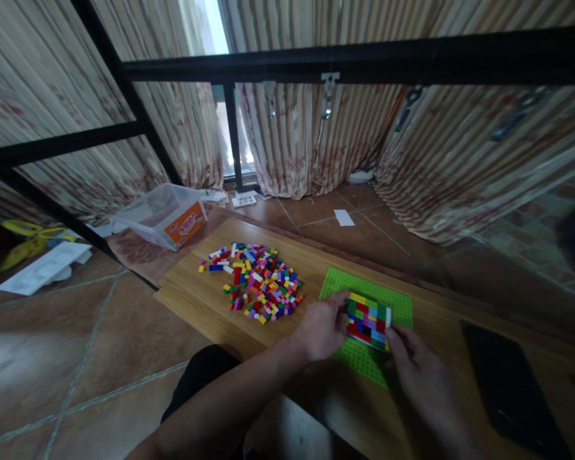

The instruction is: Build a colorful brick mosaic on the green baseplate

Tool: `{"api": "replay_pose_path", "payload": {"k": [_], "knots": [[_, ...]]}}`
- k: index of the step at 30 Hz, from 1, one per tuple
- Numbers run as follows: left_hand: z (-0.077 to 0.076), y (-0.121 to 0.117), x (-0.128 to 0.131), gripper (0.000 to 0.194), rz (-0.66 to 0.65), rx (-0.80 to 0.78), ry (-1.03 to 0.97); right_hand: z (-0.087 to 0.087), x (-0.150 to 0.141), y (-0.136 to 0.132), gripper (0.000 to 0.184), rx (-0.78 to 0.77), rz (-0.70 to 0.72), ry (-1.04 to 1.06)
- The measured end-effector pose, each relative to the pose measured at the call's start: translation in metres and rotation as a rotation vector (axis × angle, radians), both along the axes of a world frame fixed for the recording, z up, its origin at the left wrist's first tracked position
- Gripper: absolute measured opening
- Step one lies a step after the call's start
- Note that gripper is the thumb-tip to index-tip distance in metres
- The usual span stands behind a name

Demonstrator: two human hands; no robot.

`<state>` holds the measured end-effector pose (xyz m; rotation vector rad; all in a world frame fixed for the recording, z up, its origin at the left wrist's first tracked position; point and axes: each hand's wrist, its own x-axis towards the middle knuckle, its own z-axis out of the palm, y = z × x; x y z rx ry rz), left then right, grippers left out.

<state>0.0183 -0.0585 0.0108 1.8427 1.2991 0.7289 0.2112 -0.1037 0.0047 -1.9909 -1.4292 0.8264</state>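
Observation:
Between my hands is a rectangular block of joined toy bricks [367, 319] in many colours, tilted above a bright green studded baseplate [402, 306]. My left hand [320, 327] grips its left edge, thumb and fingers closed on it. At its right edge, my right hand [419, 364] pinches the lower right corner. Part of the baseplate is hidden behind the block and hands. To the left of the plate lies a loose pile of small coloured bricks [263, 281] on the wooden table [186, 287].
A clear plastic box [148, 207] with an orange label stands beyond the table's left end. Near the right end lies a flat dark object [510, 383]. A black metal frame [316, 67] crosses in front of striped curtains [287, 140]. White foam-like pieces [41, 268] lie on the tiled floor.

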Motion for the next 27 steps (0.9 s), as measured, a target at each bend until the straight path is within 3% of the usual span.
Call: {"api": "replay_pose_path", "payload": {"k": [6,19,27], "knots": [[0.003,0.005,-0.004,0.051,0.058,-0.032,-0.024,-0.01,-0.014,-0.004,0.06,0.023,0.014,0.12],[0.0,-0.001,-0.002,0.048,0.08,-0.04,0.03,-0.015,-0.014,0.008,0.068,-0.08,-0.038,0.068],[0.001,-0.007,0.001,0.048,0.098,-0.049,0.019,-0.022,-0.009,0.015,0.062,-0.021,-0.019,-0.079]]}}
